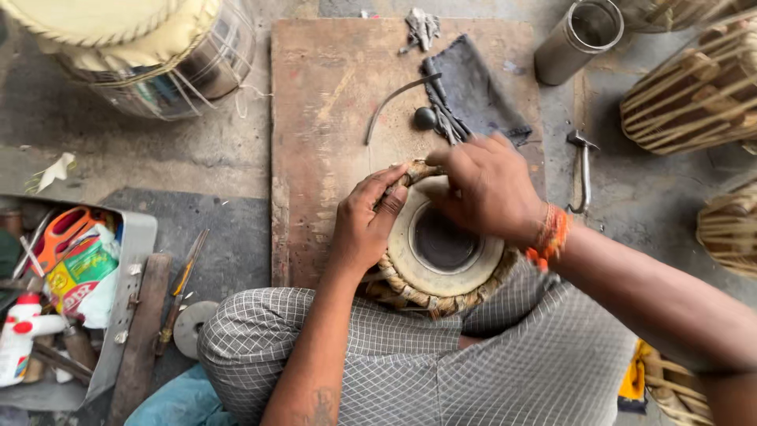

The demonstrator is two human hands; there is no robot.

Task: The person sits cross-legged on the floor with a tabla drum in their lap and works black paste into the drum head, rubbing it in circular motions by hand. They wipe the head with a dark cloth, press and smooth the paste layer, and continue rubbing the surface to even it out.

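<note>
Braided-rimmed, cream-skinned hand drum [441, 272] braced in the lap at the brown wooden board's [315, 126] near edge; left hand [364, 225] steadies it, right hand [485, 185] fingers pinch its braid.

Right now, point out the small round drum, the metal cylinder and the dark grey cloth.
small round drum [443, 246], head view, black centre patch.
metal cylinder [569, 46], head view, side wall.
dark grey cloth [473, 91], head view, middle.
</note>
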